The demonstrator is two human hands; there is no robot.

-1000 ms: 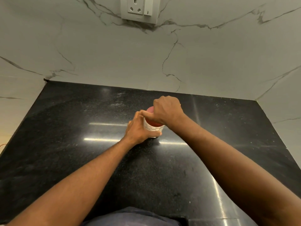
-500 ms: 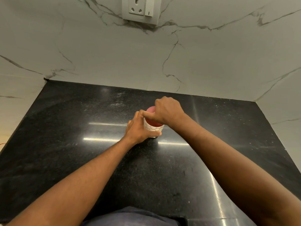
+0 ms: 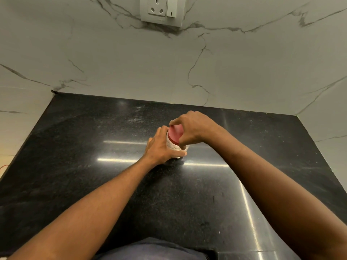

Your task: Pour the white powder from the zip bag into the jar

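The small white jar (image 3: 174, 147), its wall dimpled like scales, stands on the glossy, speckled black counter (image 3: 93, 175). The left hand (image 3: 161, 149) curls round its body. The right hand (image 3: 195, 128) grips the round red lid (image 3: 175, 133) with bent fingertips.

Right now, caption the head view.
Left hand holds the jar on the black counter; right hand grips its red lid.

Both hands on the jar — lid on

My left hand (image 3: 161, 149) wraps the white jar (image 3: 174, 149) upright on the black counter (image 3: 93, 175); my right hand (image 3: 195, 128) pinches its red lid (image 3: 175, 133) — marble wall (image 3: 112, 62) behind.
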